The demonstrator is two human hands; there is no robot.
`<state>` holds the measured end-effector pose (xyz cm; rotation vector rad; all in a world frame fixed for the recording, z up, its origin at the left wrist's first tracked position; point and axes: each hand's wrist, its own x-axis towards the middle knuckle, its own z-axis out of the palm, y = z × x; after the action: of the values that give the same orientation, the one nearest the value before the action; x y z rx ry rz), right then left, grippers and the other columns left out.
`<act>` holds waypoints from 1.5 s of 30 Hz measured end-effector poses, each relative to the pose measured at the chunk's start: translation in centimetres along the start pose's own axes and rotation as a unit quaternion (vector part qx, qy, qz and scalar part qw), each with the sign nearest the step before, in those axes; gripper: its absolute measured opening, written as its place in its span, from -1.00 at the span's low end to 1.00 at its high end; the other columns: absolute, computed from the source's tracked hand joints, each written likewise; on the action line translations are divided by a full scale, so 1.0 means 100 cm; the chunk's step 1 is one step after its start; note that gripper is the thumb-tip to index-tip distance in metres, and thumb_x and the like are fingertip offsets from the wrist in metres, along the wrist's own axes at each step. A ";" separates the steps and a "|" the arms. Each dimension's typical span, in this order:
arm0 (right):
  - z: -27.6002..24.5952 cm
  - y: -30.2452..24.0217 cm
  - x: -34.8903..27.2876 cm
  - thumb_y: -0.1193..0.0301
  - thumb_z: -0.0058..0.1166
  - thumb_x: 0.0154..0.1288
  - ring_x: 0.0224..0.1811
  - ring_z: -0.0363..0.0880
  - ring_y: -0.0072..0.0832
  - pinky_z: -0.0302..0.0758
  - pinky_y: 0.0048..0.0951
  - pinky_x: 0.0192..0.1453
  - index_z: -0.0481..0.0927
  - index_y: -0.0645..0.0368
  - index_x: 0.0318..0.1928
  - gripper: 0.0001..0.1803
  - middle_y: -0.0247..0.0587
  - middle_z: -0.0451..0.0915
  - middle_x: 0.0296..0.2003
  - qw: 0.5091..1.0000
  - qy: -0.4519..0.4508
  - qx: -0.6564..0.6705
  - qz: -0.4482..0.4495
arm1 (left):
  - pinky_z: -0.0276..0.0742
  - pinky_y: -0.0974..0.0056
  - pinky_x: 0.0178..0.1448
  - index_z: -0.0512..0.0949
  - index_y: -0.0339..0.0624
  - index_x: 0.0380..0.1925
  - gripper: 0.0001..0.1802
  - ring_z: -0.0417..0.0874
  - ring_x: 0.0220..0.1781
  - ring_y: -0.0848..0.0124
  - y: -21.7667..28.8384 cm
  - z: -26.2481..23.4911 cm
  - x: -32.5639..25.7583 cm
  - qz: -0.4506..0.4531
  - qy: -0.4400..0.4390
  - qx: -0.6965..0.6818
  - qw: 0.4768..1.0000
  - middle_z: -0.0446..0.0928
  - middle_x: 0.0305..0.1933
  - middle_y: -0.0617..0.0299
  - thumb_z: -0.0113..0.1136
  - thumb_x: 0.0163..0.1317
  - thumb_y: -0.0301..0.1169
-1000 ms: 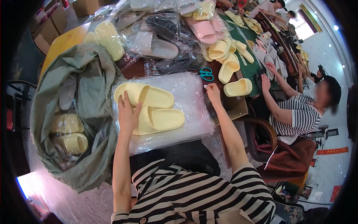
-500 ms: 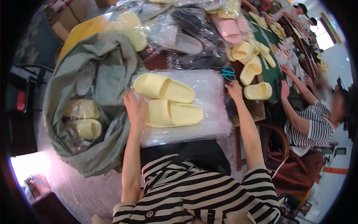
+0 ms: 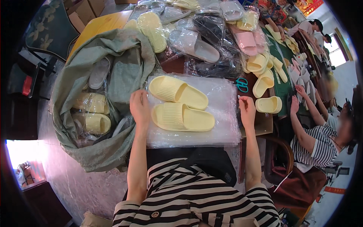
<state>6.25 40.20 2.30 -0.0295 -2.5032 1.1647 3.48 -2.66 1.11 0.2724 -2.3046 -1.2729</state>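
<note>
Two pale yellow ribbed slide slippers, the upper slipper and the lower slipper, lie side by side, toes left, on a stack of clear plastic bags. My left hand is just left of their toes, its fingers curled together with nothing visible in them. Right of the stack is my right hand, thumb and forefinger pinched; a tiny white speck shows at the fingertips, too small to name. Teal-handled scissors lie just beyond it.
A grey-green woven sack with bagged slippers stands open on the left. Bagged grey slippers and pink slippers crowd the table's far side. Loose yellow slippers lie at the right. A co-worker in a striped top sits farther right.
My left hand has come away from the slipper toes and is now apart from them. My right hand has drawn slightly nearer, away from the scissors. The whole view has shifted a little.
</note>
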 end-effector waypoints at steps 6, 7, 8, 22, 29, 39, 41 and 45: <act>-0.001 -0.157 -0.018 0.58 0.16 0.33 -0.32 0.55 -0.59 0.50 -0.56 -0.22 0.59 0.23 0.04 -0.73 -0.23 0.59 -0.04 0.989 -0.089 0.085 -0.079 | 0.48 0.06 -0.13 0.55 -0.14 -0.26 -0.81 0.53 -0.23 0.11 0.121 -0.007 -0.013 0.291 -0.201 0.094 0.931 0.48 -0.33 0.11 0.14 0.07 -0.53; 0.002 -0.169 -0.021 0.59 0.16 0.32 -0.31 0.58 -0.55 0.52 -0.53 -0.23 0.61 0.22 0.04 -0.72 -0.20 0.61 -0.05 0.985 -0.138 0.094 -0.048 | 0.48 0.09 -0.12 0.53 -0.14 -0.28 -0.82 0.52 -0.21 0.14 0.137 0.000 -0.022 0.320 -0.221 0.086 0.917 0.46 -0.33 0.13 0.15 0.05 -0.52; 0.002 -0.173 -0.022 0.60 0.17 0.30 -0.29 0.61 -0.52 0.53 -0.49 -0.23 0.63 0.22 0.04 -0.71 -0.18 0.63 -0.06 0.977 -0.187 0.104 -0.017 | 0.47 0.11 -0.11 0.52 -0.15 -0.30 -0.82 0.51 -0.19 0.17 0.148 0.007 -0.031 0.349 -0.240 0.077 0.903 0.45 -0.34 0.15 0.15 0.04 -0.51; -0.110 0.119 -0.082 0.44 -0.02 0.53 -0.32 0.66 -0.59 0.59 -0.57 -0.27 0.63 0.33 0.04 -0.74 -0.19 0.70 -0.28 0.958 0.038 0.015 0.282 | 0.61 0.14 0.15 0.60 -0.29 0.03 -0.59 0.67 0.06 0.16 0.298 -0.113 -0.026 0.455 -0.377 0.066 0.804 0.65 0.00 0.07 0.24 0.14 -0.46; -0.096 0.175 -0.120 0.45 0.18 0.36 0.22 0.50 0.09 0.44 -0.07 0.29 0.38 0.32 0.35 -0.42 0.26 0.43 0.24 0.948 0.009 -0.297 0.112 | 0.62 0.15 0.11 0.61 -0.28 0.01 -0.61 0.68 0.03 0.17 0.273 -0.098 -0.036 0.386 -0.429 0.050 0.815 0.66 -0.03 0.08 0.24 0.14 -0.45; -0.056 -0.021 -0.019 0.57 0.02 0.46 -0.37 0.57 -0.56 0.52 -0.54 -0.25 0.58 0.26 0.13 -0.72 -0.20 0.59 -0.05 0.995 0.043 -0.088 -0.018 | 0.62 0.16 0.03 0.62 -0.26 -0.03 -0.64 0.70 -0.04 0.18 0.266 -0.097 -0.045 0.374 -0.505 0.081 0.774 0.67 -0.08 0.09 0.23 0.14 -0.43; -0.030 -0.044 -0.006 0.60 0.00 0.45 -0.37 0.55 -0.58 0.51 -0.57 -0.26 0.60 0.27 0.10 -0.73 -0.22 0.62 -0.11 0.997 0.012 -0.055 -0.044 | 0.62 0.17 0.02 0.63 -0.26 -0.04 -0.65 0.70 -0.05 0.18 0.263 -0.097 -0.038 0.382 -0.516 0.089 0.762 0.67 -0.09 0.09 0.23 0.14 -0.43; -0.002 -0.083 0.007 0.63 0.01 0.43 -0.33 0.55 -0.64 0.49 -0.58 -0.26 0.63 0.29 0.05 -0.75 -0.20 0.65 -0.09 0.997 -0.057 -0.003 -0.058 | 0.63 0.17 -0.01 0.63 -0.25 -0.05 -0.66 0.71 -0.08 0.19 0.258 -0.109 -0.037 0.372 -0.545 0.110 0.744 0.68 -0.11 0.09 0.23 0.14 -0.43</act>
<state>6.85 35.01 8.85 0.1831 -2.5696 1.1407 13.72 4.86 26.32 -1.5850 -2.8845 -0.7371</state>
